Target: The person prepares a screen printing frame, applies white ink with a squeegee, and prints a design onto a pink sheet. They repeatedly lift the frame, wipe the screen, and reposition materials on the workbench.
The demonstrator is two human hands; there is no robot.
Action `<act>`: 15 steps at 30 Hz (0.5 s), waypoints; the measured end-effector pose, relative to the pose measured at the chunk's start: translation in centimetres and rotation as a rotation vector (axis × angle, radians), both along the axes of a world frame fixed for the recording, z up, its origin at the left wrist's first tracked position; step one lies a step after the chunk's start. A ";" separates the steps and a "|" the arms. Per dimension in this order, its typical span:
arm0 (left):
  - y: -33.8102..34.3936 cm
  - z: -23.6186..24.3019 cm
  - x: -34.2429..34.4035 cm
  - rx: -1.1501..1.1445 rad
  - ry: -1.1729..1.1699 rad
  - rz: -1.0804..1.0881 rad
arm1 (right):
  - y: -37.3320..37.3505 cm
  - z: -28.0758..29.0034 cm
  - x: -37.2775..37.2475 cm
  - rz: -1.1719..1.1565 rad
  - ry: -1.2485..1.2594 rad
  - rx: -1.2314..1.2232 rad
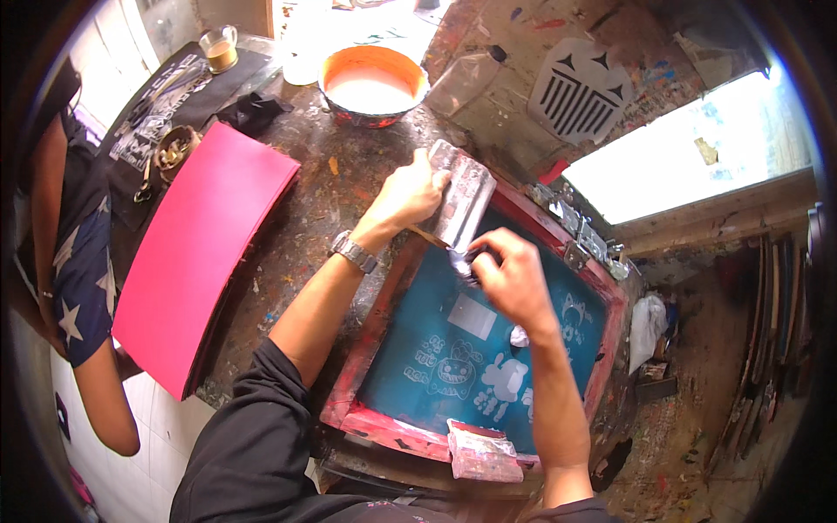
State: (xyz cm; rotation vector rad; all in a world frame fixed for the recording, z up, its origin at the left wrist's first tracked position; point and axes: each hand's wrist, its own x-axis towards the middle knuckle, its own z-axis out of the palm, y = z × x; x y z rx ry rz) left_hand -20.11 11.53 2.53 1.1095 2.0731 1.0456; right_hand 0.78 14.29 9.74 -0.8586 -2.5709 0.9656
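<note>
My left hand [410, 193] grips a paint-stained squeegee [464, 196], held tilted above the far left corner of a screen printing frame [397, 443]. My right hand [514, 279] is closed on a small dark rag [462, 265], which is against the squeegee's lower end. Below lies the frame's teal mesh [410, 322] with pale stencil drawings of cartoon figures and a light rectangle. Partly behind my right wrist, a crumpled white scrap [520, 336] rests on the mesh. On the frame's near edge sits a pinkish, paint-smeared block [484, 451].
A stack topped with a pink sheet [205, 253] lies left. Beyond stand an orange bowl [330, 71] of pale liquid, a glass mug [220, 50] and a clear bottle [466, 80]. Metal hinge clamps [580, 231] line the frame's far right. Another person [83, 279] is at the left edge.
</note>
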 end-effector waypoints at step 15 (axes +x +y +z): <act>-0.5 0.5 0.5 0.035 -0.023 -0.011 | 12.0 1.2 -5.2 -0.387 0.431 -0.414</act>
